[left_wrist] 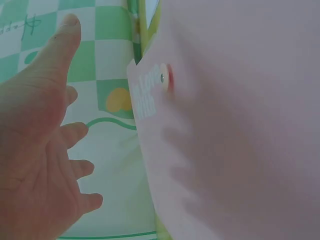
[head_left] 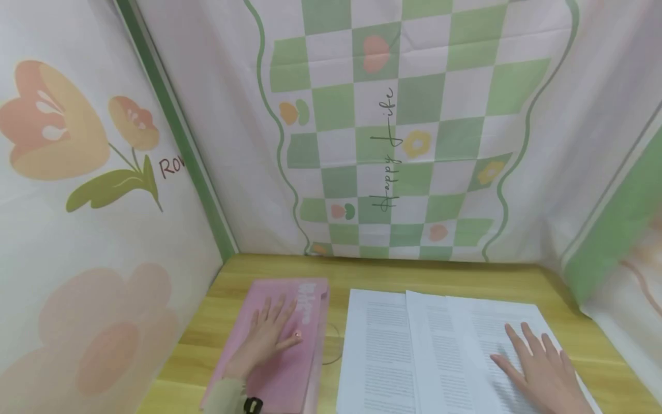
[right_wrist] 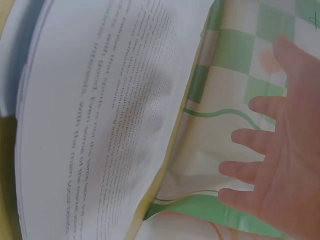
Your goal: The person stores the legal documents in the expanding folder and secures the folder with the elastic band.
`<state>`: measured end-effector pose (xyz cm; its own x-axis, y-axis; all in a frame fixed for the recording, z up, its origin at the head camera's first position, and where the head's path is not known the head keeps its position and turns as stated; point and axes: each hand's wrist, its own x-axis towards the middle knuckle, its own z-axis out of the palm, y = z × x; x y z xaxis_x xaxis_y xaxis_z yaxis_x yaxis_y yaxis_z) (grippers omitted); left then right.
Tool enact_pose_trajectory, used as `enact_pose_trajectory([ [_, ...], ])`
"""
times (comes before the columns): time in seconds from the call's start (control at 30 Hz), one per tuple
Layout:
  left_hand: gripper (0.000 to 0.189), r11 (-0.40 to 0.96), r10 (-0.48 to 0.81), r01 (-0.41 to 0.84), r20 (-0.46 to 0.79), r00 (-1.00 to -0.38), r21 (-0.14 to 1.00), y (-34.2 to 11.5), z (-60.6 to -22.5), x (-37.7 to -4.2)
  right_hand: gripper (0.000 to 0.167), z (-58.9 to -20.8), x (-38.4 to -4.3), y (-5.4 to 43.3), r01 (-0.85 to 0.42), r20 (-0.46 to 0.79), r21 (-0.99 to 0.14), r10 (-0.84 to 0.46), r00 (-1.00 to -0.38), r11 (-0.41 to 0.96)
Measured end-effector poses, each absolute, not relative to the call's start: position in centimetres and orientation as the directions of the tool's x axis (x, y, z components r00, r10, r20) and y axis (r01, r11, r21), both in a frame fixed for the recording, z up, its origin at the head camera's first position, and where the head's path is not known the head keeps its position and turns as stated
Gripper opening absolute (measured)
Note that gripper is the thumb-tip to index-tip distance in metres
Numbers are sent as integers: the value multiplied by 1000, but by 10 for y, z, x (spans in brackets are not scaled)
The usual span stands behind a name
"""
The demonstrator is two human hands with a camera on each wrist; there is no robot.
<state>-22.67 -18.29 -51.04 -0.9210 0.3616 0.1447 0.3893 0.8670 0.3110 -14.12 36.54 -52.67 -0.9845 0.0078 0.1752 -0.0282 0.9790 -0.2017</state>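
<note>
A pink folder (head_left: 284, 379) with white lettering lies on the left of the table, its snap button (left_wrist: 164, 78) visible in the left wrist view. Over it hovers my left hand (head_left: 266, 336), fingers straight and spread, casting a shadow on the cover; a gap shows between palm and folder. To the right lie overlapping printed sheets of paper (head_left: 385, 351). Above their right side is my right hand (head_left: 550, 371), also with spread fingers and holding nothing. The right wrist view shows this hand (right_wrist: 295, 155) apart from the printed page (right_wrist: 60, 125).
The wooden table (head_left: 336, 270) ends at a hanging curtain (head_left: 336, 109) with green checks. A flowered curtain (head_left: 103, 236) closes the left side, and another fabric panel (head_left: 615, 230) the right. A thin dark curved line (head_left: 338, 345) lies between folder and sheets.
</note>
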Motion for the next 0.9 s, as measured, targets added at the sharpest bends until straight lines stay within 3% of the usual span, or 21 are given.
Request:
enact_pose_trajectory([
  [0.23, 85, 847, 361, 385, 135, -923, 366, -182, -517, -223, 78, -529, -141, 366, -44, 176, -210, -7, -984, 977],
  [0.63, 89, 827, 382, 403, 135, -914, 391, -177, -530, -216, 69, -544, -143, 375, -128, 303, -235, -52, -952, 964],
  [0.9, 92, 826, 387, 407, 134, -912, 390, -172, -535, -210, 71, -544, -147, 388, -109, 178, -303, -56, -982, 947],
])
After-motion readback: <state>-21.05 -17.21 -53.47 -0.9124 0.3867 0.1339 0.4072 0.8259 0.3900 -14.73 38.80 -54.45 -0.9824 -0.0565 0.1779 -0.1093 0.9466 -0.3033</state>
